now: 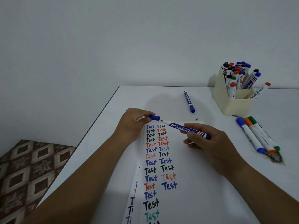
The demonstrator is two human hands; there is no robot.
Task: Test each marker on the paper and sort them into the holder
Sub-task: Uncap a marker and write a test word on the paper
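My right hand (208, 141) grips a blue whiteboard marker (181, 127) by its rear end, its bare tip pointing left. My left hand (134, 122) pinches the blue cap (154, 117), which sits just off the tip. Both hover over the far end of the paper (186, 167), which carries two columns of "Test" in blue, black, red and green. The cream holder (233, 104) stands at the back right, packed with several markers. A capped blue marker (189, 101) lies on the table beyond the paper.
Three markers with blue, orange and green ends (258, 136) lie side by side on the white table (275, 175) to the right. One red-capped marker (260, 91) leans against the holder. The table's left edge drops to a patterned floor (29, 172).
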